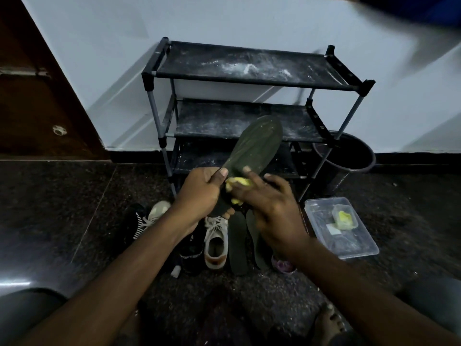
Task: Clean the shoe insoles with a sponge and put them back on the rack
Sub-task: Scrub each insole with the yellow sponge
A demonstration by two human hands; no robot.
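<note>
Gripping insole [254, 143] heel in left hand [199, 193], toe aimed up-right toward rack [249, 78]. Pinching sponge [238, 182] in right hand [269, 203] against heel end; probably stroke toeward next.

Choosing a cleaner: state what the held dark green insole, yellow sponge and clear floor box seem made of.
Dark green insole: probably foam or rubber, matte, faintly creased. Yellow sponge: soft foam, squashed under the right hand. Clear rectangular box: rigid plastic, see-through, glossy rim.
</note>
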